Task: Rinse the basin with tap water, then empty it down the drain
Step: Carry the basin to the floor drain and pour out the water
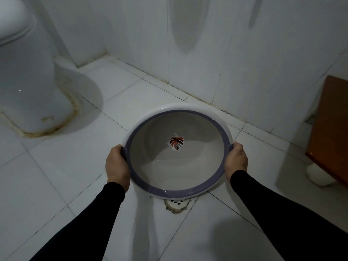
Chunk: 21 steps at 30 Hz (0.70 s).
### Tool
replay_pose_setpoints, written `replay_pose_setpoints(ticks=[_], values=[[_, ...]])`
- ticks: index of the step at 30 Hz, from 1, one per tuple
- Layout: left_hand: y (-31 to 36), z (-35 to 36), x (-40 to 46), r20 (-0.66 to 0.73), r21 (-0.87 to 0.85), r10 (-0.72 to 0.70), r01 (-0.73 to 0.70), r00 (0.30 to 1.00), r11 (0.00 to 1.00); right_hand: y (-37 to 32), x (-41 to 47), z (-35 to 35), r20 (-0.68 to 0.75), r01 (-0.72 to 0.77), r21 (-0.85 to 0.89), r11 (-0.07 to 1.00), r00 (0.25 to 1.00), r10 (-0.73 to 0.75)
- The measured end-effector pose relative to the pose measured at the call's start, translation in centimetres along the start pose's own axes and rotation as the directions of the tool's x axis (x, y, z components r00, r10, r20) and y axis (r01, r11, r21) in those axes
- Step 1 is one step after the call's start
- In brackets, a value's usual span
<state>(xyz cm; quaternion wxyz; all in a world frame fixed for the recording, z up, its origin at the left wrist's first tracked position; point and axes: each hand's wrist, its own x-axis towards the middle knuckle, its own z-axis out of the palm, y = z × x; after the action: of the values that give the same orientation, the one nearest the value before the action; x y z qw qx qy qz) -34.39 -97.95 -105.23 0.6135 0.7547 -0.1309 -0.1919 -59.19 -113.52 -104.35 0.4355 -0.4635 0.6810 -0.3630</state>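
A round basin (150, 174) with a grey inside, a purple band and a white rim hangs above the tiled floor, tilted toward me. A red leaf picture (176, 142) marks its bottom. A little water pools in the near part of the bowl. My left hand (117, 166) grips the rim's left side. At the opposite side my right hand (236, 160) grips the rim. The floor drain (177, 203) lies just under the basin's near edge, partly hidden by it.
A white toilet base (33, 87) stands at the left with stained sealant around its foot. Tiled walls close off the back. A brown wooden cabinet (331, 129) on a white foot (318, 175) stands at the right. White floor tiles (66, 166) spread around the drain.
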Motion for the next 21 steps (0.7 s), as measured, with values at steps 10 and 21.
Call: replay_pose_setpoints(ticks=[10, 21], values=[[0.3, -0.1, -0.2, -0.009, -0.007, -0.016, 0.016, 1.000, 1.000, 0.0, -0.1, -0.3, 0.013, -0.046, 0.071, 0.996, 0.999, 0.046], [1.3, -0.4, -0.6, -0.026, -0.185, -0.195, 0.187, 0.980, 0.965, -0.5, -0.2, -0.9, 0.029, -0.124, 0.146, 0.982, 0.992, 0.121]])
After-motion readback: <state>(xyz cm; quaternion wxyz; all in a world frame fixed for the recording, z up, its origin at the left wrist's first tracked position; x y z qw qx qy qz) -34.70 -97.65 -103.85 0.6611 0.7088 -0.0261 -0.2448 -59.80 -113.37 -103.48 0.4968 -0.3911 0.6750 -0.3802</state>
